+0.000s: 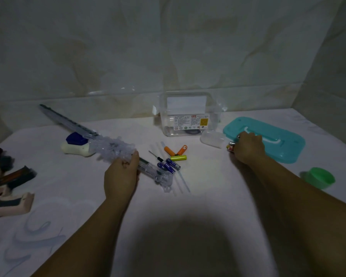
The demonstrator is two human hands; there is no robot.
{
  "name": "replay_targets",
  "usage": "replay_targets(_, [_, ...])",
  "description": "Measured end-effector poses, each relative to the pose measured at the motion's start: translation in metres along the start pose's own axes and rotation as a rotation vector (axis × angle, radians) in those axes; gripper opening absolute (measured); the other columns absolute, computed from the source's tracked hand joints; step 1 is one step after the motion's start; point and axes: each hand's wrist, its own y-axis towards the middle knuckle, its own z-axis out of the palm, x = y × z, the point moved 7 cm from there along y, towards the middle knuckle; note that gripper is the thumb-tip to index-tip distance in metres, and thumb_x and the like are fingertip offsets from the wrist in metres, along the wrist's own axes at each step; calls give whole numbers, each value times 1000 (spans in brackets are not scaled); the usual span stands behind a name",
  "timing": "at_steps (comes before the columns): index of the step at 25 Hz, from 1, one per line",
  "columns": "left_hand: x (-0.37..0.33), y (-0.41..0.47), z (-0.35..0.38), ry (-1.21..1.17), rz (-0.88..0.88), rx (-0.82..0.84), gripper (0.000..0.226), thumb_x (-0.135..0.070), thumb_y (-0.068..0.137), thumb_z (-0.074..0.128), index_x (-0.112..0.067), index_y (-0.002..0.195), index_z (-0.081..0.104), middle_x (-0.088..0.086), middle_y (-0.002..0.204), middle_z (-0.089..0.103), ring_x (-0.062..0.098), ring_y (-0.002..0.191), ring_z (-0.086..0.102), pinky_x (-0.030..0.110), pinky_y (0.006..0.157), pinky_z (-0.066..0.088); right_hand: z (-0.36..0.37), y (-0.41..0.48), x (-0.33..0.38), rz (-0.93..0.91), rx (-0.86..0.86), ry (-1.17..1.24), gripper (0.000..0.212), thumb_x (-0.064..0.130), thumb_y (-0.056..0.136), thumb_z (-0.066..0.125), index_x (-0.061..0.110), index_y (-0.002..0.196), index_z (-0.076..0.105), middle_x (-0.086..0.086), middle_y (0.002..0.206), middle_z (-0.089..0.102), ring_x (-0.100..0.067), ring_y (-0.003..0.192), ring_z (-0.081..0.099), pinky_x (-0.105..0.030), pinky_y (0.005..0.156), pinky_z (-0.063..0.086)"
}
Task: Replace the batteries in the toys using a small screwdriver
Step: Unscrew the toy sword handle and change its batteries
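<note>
Left hand (121, 172): fingers wrapped around the clear toy sword (116, 148) at its handle, pinning it on the tabletop (208, 186).
Right hand (248, 147): fingers curled around batteries (230, 147) beside the teal lid (278, 140) (how many I cannot tell).
Between the hands: screwdriver (156, 155), blue cells (170, 164), orange and yellow cells (177, 152).
Step, likely: bringing fresh batteries to the sword.
Do it well: keep the handle steady, match polarity, keep spent cells apart.
</note>
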Motion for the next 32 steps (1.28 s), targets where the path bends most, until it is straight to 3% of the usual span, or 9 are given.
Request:
replay_targets(6, [4, 4, 2, 24, 6, -3, 56, -51, 99, 47, -8, 68, 62, 3, 63, 64, 16, 63, 59, 26, 55, 35, 12, 13, -4, -24, 192, 72, 31, 34, 94, 50, 10, 106, 65, -18, 117, 63, -35, 111, 55, -37, 95, 40])
replay_targets(10, [2, 2, 2, 16, 20, 2, 57, -53, 100, 46, -9, 67, 62, 3, 63, 64, 17, 63, 60, 27, 56, 36, 3, 7, -9, 9, 19, 244, 29, 38, 87, 61, 11, 98, 67, -18, 106, 65, -37, 104, 55, -38, 88, 40])
replay_targets(13, [1, 1, 2, 8, 21, 3, 57, -53, 100, 46, -8, 67, 61, 5, 64, 64, 19, 64, 60, 29, 57, 36, -15, -2, -20, 135, -136, 653, 30, 37, 92, 55, 8, 87, 64, -18, 90, 62, -33, 84, 57, -37, 72, 44])
replay_targets(16, [4, 3, 3, 5, 21, 10, 60, -57, 98, 45, -8, 69, 63, 5, 65, 65, 21, 65, 62, 32, 61, 42, -6, -15, -31, 437, 117, 1337, 34, 35, 97, 47, 10, 77, 57, -8, 70, 54, -18, 50, 53, -25, 45, 41])
replay_targets(18, [5, 4, 3, -4, 30, 17, 62, -59, 98, 44, -9, 68, 63, 6, 63, 65, 23, 64, 62, 35, 64, 48, -7, -23, -36, 505, 226, 1513, 31, 27, 99, 43, 6, 79, 55, -5, 66, 55, -12, 40, 53, -18, 34, 39])
replay_targets(20, [4, 3, 3, -10, 34, 17, 62, -58, 99, 44, -9, 66, 63, 6, 63, 65, 24, 63, 62, 35, 65, 48, -11, -29, -40, 504, 231, 1462, 22, 21, 99, 41, 8, 82, 50, -5, 64, 51, -12, 42, 49, -18, 35, 36])
replay_targets(24, [4, 2, 1, -35, 21, 13, 61, -58, 98, 44, -10, 67, 63, 6, 63, 65, 23, 63, 62, 31, 61, 45, -20, -26, -37, 246, 112, 941, 16, 14, 91, 47, 9, 77, 51, -12, 60, 52, -18, 40, 50, -21, 41, 35])
replay_targets(28, [5, 1, 0, -64, 7, 18, 59, -57, 98, 45, -10, 68, 64, 6, 64, 66, 22, 64, 63, 31, 61, 44, -7, -23, -18, -23, 139, 354, 12, 26, 83, 67, 16, 89, 65, -4, 83, 60, -25, 81, 57, -30, 70, 41])
replay_targets(32, [6, 1, -1, -84, -7, 26, 56, -55, 99, 46, -11, 68, 64, 6, 64, 67, 23, 64, 63, 32, 64, 48, -10, -33, -7, -4, 83, 49, 28, 38, 84, 65, 13, 97, 63, -9, 96, 65, -30, 89, 58, -31, 69, 39])
